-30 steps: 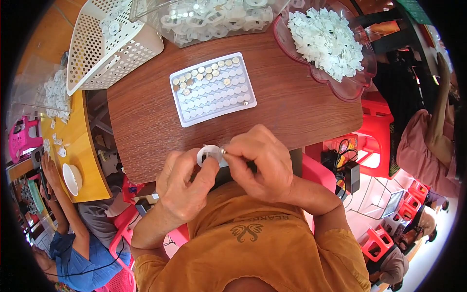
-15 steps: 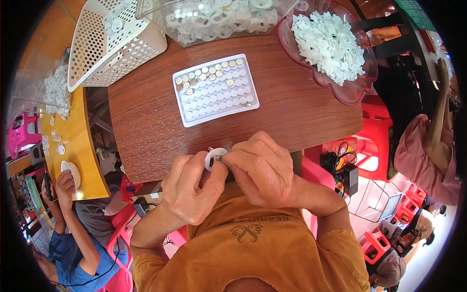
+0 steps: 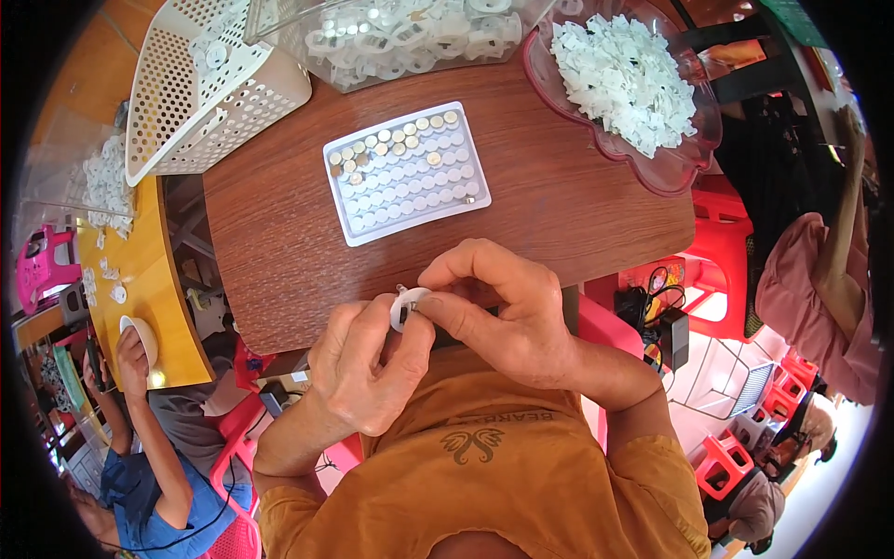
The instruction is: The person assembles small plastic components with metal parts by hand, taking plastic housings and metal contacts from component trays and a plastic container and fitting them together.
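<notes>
My left hand (image 3: 371, 363) pinches a small white ring-shaped plastic piece (image 3: 407, 303) with a dark part inside, just off the table's near edge. Against the right side of that piece rests the thumb of my right hand (image 3: 507, 317). Its index finger is lifted and bent, apart from the thumb, so nothing shows gripped there. Beyond both hands lies a white tray (image 3: 416, 222) with rows of round pockets. Small round metal discs like button cells (image 3: 383, 136) sit mostly in its far rows, and one small metal piece (image 3: 469, 199) is near its right corner.
At the back stand a cream perforated basket (image 3: 177, 154), a clear bin (image 3: 349, 79) of white plastic parts, and a pink-rimmed bowl (image 3: 666, 177) heaped with white flakes. To the left, another person's hand (image 3: 133, 361) touches a white bowl (image 3: 147, 337) at a yellow table (image 3: 172, 298).
My right index finger has lifted away from the thumb, opening the pinch at the plastic piece. My left hand keeps its hold. The view has shifted slightly.
</notes>
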{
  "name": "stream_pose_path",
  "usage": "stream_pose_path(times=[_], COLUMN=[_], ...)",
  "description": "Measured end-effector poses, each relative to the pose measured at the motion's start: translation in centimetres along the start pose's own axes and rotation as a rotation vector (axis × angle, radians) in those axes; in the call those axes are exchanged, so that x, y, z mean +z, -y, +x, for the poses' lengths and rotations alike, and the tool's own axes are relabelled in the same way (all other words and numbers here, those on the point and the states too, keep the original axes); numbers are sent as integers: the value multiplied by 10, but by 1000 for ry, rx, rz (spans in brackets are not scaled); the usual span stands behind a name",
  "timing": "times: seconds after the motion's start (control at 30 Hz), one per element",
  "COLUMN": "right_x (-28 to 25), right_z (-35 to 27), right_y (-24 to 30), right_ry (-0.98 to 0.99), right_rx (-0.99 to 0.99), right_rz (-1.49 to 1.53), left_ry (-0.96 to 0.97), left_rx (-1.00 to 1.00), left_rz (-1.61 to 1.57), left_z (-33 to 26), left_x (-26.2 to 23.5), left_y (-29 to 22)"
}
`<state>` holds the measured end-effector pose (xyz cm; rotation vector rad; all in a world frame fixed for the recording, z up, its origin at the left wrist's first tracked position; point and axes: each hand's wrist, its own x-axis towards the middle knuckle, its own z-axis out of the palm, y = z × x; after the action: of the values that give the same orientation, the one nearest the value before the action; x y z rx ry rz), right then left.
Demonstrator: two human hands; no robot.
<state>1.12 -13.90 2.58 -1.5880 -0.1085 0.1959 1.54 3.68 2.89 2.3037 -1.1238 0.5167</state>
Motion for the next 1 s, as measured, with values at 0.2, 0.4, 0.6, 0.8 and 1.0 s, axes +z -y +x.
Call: stream_pose_path(times=[0.2, 0.4, 0.6, 0.8, 1.0], right_x=[0, -2, -3, -2, -3], right_z=[1, 3, 6, 10, 15], right_y=[-1, -1, -2, -13, -5], right_ry=[12, 13, -2, -30, -29], right_rx=[41, 79, 170, 210, 287], right_rz=[86, 138, 224, 363, 431], left_ry=[-16, 65, -134, -129, -196], left_rx=[-23, -298, -829, -1046, -1108], left_rz=[12, -158, -884, -1269, -1403], left_z=[1, -1, -7, -9, -9], left_x=[2, 0, 8, 12, 19], left_y=[-1, -4, -12, -6, -3])
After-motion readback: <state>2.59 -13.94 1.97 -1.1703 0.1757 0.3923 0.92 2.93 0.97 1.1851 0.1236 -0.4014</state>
